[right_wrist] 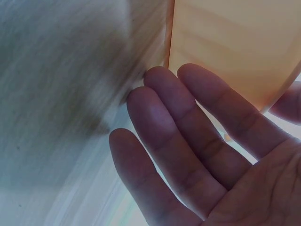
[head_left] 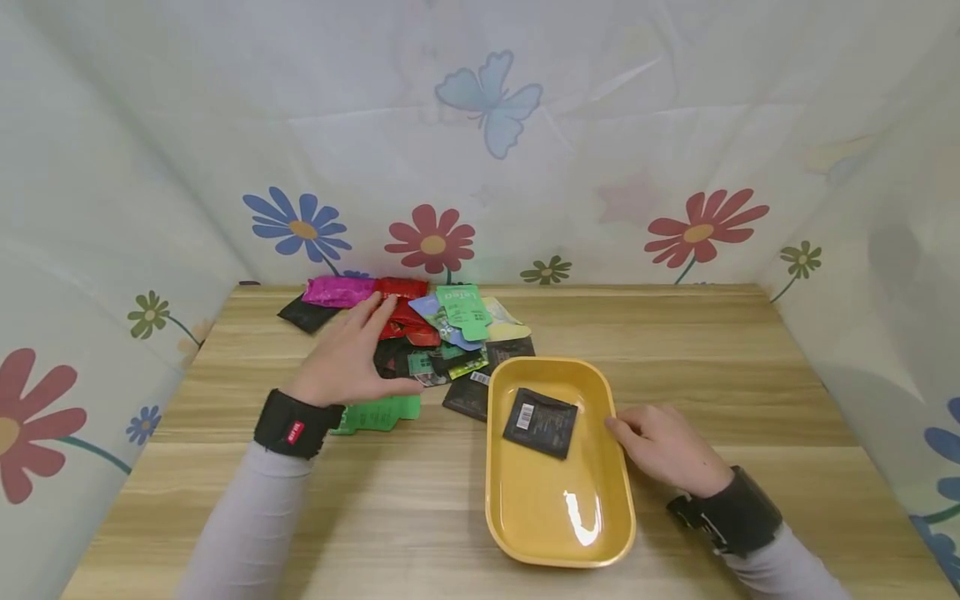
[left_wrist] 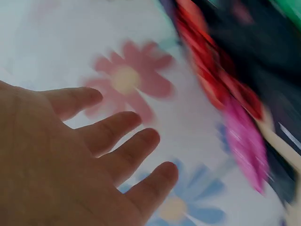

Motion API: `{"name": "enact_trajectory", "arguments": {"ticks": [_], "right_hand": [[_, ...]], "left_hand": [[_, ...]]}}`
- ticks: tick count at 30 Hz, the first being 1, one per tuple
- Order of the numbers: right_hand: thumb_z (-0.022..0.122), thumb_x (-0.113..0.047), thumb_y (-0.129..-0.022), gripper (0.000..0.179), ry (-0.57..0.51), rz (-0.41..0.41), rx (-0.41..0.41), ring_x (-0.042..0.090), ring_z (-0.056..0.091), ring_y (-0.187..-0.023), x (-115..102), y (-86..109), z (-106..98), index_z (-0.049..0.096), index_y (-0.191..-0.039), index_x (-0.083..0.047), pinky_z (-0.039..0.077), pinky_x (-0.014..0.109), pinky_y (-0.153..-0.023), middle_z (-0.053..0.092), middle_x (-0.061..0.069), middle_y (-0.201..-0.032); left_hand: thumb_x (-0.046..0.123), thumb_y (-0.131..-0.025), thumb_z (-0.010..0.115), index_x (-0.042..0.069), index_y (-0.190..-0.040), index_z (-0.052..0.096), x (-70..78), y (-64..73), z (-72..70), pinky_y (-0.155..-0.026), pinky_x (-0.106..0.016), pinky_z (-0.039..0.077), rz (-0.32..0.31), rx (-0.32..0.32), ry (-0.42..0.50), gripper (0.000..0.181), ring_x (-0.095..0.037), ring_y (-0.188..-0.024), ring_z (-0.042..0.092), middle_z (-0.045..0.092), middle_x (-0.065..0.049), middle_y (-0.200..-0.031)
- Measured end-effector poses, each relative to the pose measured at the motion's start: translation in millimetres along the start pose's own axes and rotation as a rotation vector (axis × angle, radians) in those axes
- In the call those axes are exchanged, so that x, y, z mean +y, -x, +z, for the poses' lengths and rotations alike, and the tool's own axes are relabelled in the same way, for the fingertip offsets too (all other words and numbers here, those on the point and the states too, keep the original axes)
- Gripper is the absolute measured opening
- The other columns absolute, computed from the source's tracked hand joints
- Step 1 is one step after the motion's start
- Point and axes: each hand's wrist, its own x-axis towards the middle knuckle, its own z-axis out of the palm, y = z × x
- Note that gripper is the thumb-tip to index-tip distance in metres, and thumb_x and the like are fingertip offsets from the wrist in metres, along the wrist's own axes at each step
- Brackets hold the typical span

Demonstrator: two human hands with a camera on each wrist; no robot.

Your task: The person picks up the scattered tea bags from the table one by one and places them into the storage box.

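Observation:
My left hand hovers with spread fingers over the left side of a pile of packets; nothing is in its grasp. Near its fingertips lie red packets and a shiny magenta packet, while green packets lie partly hidden below the wrist. A yellow tray stands in front, holding one black sachet with a white label. On the tray's right side, my right hand holds the rim, thumb at the top edge and fingers along the outside wall.
Behind the tray, the pile continues with a light green packet, a pale yellow packet and black sachets. Floral fabric walls in the wooden table at the back and both sides.

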Motion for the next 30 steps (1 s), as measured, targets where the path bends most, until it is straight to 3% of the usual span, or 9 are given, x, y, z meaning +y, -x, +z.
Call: {"name": "enact_trajectory", "arguments": {"ticks": [7, 13, 23, 30], "right_hand": [[0.053, -0.031, -0.1, 0.041, 0.0, -0.005, 0.003, 0.005, 0.035, -0.051, 0, -1.5, 1, 0.047, -0.06, -0.024, 0.033, 0.025, -0.053, 0.033, -0.013, -0.057], [0.054, -0.031, -0.099, 0.042, 0.004, -0.021, 0.025, 0.004, 0.035, -0.051, 1, -1.1, 1, 0.045, -0.059, -0.024, 0.032, 0.025, -0.052, 0.033, -0.013, -0.056], [0.053, -0.032, -0.1, 0.042, -0.002, -0.035, 0.039, 0.003, 0.034, -0.051, 1, 0.7, 1, 0.044, -0.059, -0.025, 0.032, 0.025, -0.053, 0.031, -0.014, -0.056], [0.052, -0.034, -0.1, 0.043, 0.007, -0.014, 0.026, 0.004, 0.035, -0.051, 0, 0.2, 2, 0.045, -0.059, -0.024, 0.032, 0.025, -0.052, 0.032, -0.013, -0.056]], "left_hand": [[0.076, -0.072, 0.064, -0.004, -0.157, 0.021, -63.6, 3.4, 4.0, -0.105, -0.064, 0.033, -0.193, -0.077, 0.008, 0.125, -0.052, -0.135, 0.034, 0.032, -0.032, -0.152], [0.067, -0.073, 0.069, -0.009, -0.151, 0.032, -93.0, 4.1, 13.3, -0.103, -0.063, 0.038, -0.222, -0.117, 0.008, 0.116, -0.051, -0.129, 0.041, 0.039, -0.034, -0.144], [0.057, -0.074, 0.073, -0.009, -0.15, 0.035, -105.9, -2.5, 24.8, -0.108, -0.061, 0.032, -0.218, -0.167, 0.004, 0.108, -0.05, -0.136, 0.035, 0.04, -0.032, -0.148], [0.05, -0.071, 0.078, -0.002, -0.156, 0.029, -105.4, -3.2, 30.5, -0.109, -0.061, 0.031, -0.246, -0.154, 0.031, 0.112, -0.048, -0.137, 0.035, 0.04, -0.029, -0.149]]}}
